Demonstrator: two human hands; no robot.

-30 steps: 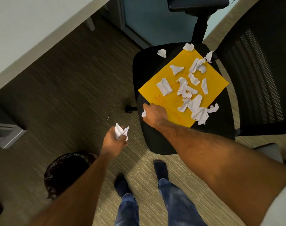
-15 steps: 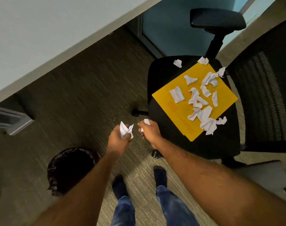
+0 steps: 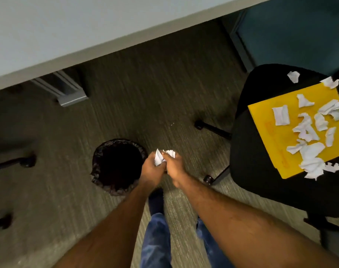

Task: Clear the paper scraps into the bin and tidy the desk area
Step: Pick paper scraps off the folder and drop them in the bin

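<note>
While both hands meet low over the carpet (image 3: 164,84), the pale desk (image 3: 48,35) fills the top of the view, its edge running from 9 toward 1 o'clock.

Black chair (image 3: 251,180) at 3 o'clock. Its seat carries a yellow folder (image 3: 261,120), long edge lying roughly 11 to 5 o'clock. Many loose scraps (image 3: 280,115) are spread over the folder, and a couple lie on the bare seat near its far corner.

Bin (image 3: 115,141), round and dark-lined, stands on the carpet with its mouth open upward.

Left hand (image 3: 152,167) and right hand (image 3: 174,167) are touching, knuckles together. The left grips a crumpled scrap (image 3: 158,156). The right pinches a smaller scrap (image 3: 170,152) just beside it. Motion blur here; possibly the right is passing its piece across, but I cannot tell.

Key relation: the bin lies at about 9 o'clock from the hands, its near rim just beside the left wrist. The held paper sits over carpet, not over the mouth. The left hand is nearer. A round opening means no axis to line up, so a short carry toward 9 o'clock should do before release. Most of the clearing looks not yet done.
</note>
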